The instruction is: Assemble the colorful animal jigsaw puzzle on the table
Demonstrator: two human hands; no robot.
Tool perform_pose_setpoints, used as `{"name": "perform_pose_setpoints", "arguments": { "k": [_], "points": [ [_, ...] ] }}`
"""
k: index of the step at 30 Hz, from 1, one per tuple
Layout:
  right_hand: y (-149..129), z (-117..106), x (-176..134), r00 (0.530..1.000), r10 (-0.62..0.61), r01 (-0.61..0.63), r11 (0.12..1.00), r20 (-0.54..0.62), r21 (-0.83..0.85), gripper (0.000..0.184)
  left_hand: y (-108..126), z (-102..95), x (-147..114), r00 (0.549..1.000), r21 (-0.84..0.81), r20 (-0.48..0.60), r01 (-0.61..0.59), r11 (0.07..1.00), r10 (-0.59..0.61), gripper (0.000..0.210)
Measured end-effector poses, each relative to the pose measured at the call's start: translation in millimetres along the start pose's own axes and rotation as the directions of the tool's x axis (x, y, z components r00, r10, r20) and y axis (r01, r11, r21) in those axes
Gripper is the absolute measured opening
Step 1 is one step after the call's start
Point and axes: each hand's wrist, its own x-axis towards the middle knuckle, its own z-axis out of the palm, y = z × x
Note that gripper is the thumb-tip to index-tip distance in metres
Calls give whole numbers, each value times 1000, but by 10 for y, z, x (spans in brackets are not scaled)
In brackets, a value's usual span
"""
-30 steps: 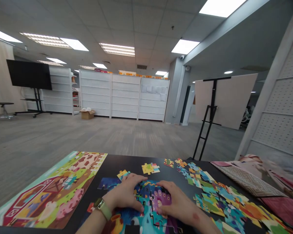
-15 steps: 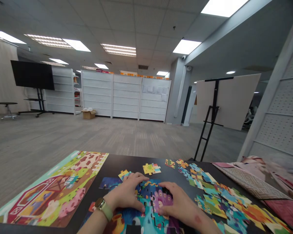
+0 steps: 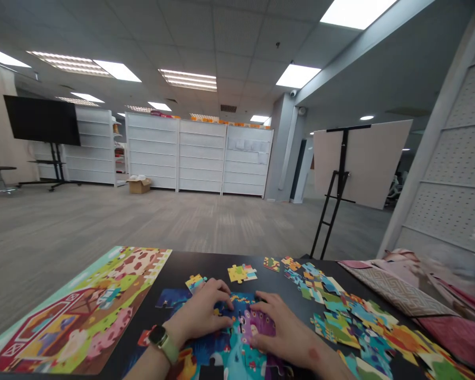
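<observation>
A partly joined jigsaw puzzle (image 3: pixel 237 352) in blue and purple lies on the black table right in front of me. My left hand (image 3: pixel 208 311), with a watch at its wrist, curves its fingers and thumb over the puzzle's left and upper part. On the other side, my right hand (image 3: pixel 275 327) grips the section with the purple octopus-like figure (image 3: pixel 257 323), fingers at the top and thumb lower down. The puzzle's undersides and some fingertips are hidden. A dark blue jigsaw piece (image 3: pixel 172 297) lies just beyond my left wrist.
Many loose jigsaw pieces (image 3: pixel 352 322) spread across the right side, with a few joined yellow ones (image 3: pixel 241 273) behind my hands. A farm picture sheet (image 3: pixel 98 311) lies at left. A pink patterned cloth bag (image 3: pixel 396 290) borders the right edge. An easel (image 3: pixel 336 211) stands beyond.
The dark gap beside the purple section has narrowed, and the two parts now sit closer together. My right hand has shifted slightly left and up. The whole view has swung a little.
</observation>
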Motion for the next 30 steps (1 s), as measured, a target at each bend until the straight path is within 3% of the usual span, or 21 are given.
{"name": "perform_pose_setpoints", "arguments": {
  "k": [10,16,20,22,25,30],
  "points": [
    [13,19,-14,999,-44,44,999,-23,0,63,-51,46,6,998,46,21,-61,997,60,20],
    [73,4,-1,978,-163,167,986,-131,16,48,-37,77,2,998,45,-1,-62,997,62,19],
    [65,48,22,942,-178,191,981,-284,19,56,-35,73,25,994,-11,-78,-79,997,78,13],
    [7,107,22,968,-171,167,985,-185,-39,62,-47,50,47,985,-49,-159,-78,996,69,11],
    [-99,201,6,984,-167,177,968,69,-176,69,-69,15,70,967,-86,-250,-79,993,55,15],
    [-139,254,-11,979,-171,192,951,107,-241,69,-64,68,68,971,-85,-225,-98,992,77,15]
  ]
}}
